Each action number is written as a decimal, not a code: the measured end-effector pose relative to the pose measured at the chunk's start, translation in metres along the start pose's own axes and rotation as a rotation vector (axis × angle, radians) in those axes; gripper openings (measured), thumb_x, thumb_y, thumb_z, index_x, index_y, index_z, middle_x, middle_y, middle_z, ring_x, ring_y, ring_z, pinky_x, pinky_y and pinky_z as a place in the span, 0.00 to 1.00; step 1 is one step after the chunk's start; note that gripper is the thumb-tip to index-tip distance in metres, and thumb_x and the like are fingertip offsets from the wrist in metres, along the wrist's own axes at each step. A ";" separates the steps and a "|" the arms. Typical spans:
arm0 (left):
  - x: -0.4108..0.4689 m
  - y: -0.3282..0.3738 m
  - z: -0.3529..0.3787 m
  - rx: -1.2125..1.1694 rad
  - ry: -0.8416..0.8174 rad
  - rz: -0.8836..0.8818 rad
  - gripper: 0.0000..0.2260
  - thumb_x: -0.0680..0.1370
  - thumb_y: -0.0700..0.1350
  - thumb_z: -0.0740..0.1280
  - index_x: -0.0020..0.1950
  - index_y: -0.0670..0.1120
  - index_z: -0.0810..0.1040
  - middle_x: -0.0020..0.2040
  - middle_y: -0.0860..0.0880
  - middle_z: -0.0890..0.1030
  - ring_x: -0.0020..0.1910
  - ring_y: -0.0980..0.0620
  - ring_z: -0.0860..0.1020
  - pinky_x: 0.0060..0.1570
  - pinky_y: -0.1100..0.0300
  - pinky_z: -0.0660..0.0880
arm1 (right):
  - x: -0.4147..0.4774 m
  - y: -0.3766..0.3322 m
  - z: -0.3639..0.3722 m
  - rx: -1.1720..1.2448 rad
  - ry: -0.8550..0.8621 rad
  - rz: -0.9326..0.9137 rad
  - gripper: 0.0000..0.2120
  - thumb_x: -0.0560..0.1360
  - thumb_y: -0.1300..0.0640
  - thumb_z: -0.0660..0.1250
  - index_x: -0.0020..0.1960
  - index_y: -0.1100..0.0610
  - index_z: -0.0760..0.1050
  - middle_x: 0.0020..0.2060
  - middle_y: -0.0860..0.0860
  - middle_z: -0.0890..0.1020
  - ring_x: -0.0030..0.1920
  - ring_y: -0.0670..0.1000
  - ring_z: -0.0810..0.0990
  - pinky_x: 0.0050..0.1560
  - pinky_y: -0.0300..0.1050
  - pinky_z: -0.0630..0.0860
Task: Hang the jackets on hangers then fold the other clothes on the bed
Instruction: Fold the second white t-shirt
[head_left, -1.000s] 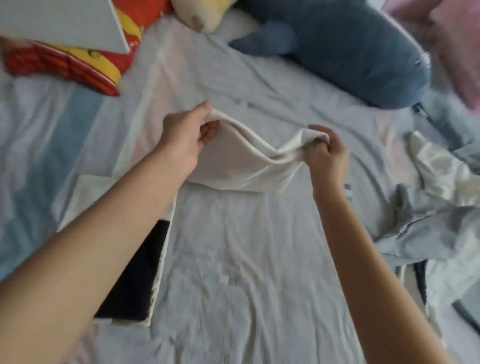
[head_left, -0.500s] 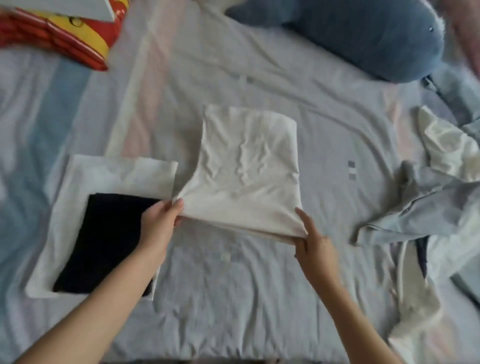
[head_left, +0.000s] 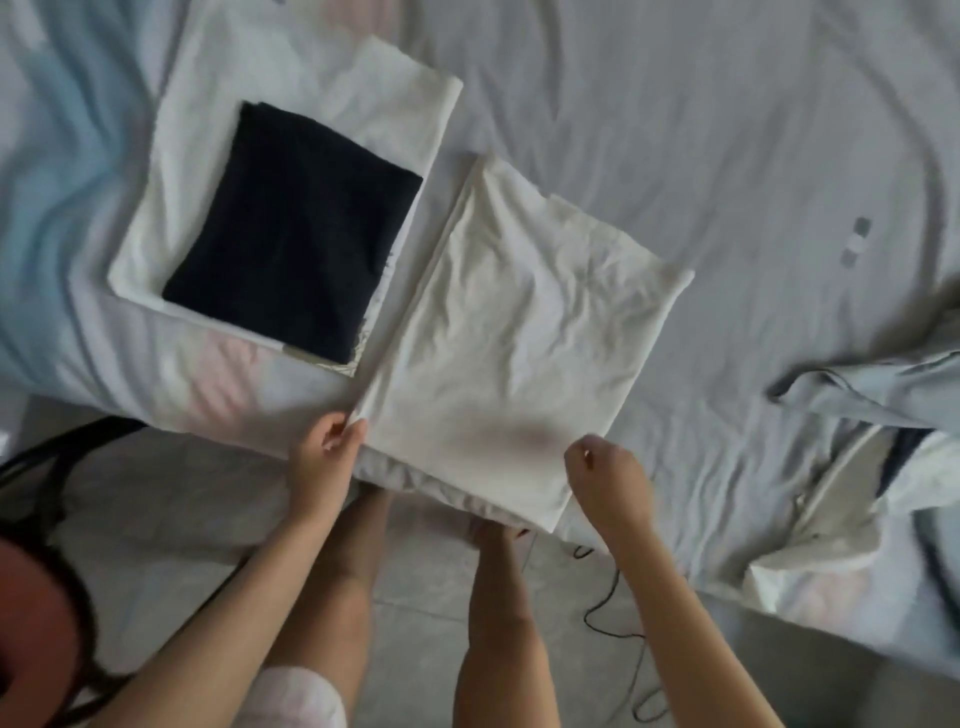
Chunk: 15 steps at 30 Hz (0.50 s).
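A white garment, folded to a rough square, lies at the near edge of the bed, its near corner hanging slightly over. My left hand pinches its near-left corner. My right hand is curled closed against its near-right edge and seems to grip the cloth. To the left, a folded dark navy garment rests on a larger folded white one. A heap of unfolded pale blue and white clothes lies at the right.
The bed's near edge runs across the lower part of the view, with grey floor tiles below it. A thin black cable trails on the floor. A dark curved object sits at the lower left. My legs stand against the bed.
The white garment has been drawn toward the near bed edge, beside the folded stack. My view has tilted down, so the plush toys are out of sight and the floor shows.
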<state>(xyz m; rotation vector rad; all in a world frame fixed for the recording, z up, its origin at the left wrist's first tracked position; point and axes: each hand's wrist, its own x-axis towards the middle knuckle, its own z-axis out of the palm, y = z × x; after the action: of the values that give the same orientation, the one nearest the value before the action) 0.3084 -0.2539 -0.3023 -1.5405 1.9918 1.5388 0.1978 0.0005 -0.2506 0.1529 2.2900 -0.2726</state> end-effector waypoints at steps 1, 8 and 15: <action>-0.001 0.001 0.001 0.001 -0.003 0.002 0.11 0.71 0.51 0.67 0.44 0.43 0.76 0.36 0.46 0.78 0.38 0.50 0.74 0.41 0.56 0.71 | 0.013 -0.016 -0.012 0.083 0.178 -0.049 0.07 0.76 0.56 0.60 0.51 0.53 0.75 0.38 0.51 0.78 0.44 0.56 0.78 0.37 0.45 0.70; -0.004 -0.008 0.006 -0.197 -0.004 -0.001 0.14 0.65 0.59 0.64 0.36 0.49 0.74 0.33 0.52 0.76 0.33 0.60 0.73 0.39 0.57 0.70 | 0.149 -0.159 -0.071 0.058 0.327 -0.455 0.27 0.77 0.49 0.63 0.74 0.53 0.62 0.70 0.53 0.67 0.71 0.54 0.63 0.69 0.49 0.58; -0.004 -0.011 0.001 -0.304 0.030 -0.059 0.09 0.67 0.54 0.68 0.37 0.49 0.76 0.34 0.50 0.78 0.37 0.53 0.76 0.42 0.55 0.72 | 0.181 -0.204 -0.083 0.419 0.261 -0.390 0.03 0.67 0.51 0.68 0.35 0.45 0.75 0.30 0.39 0.77 0.38 0.42 0.76 0.55 0.51 0.73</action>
<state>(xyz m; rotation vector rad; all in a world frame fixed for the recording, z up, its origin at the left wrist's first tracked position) 0.3188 -0.2494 -0.3069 -1.7222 1.7714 1.8732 -0.0226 -0.1726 -0.3014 -0.0529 2.4801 -0.9858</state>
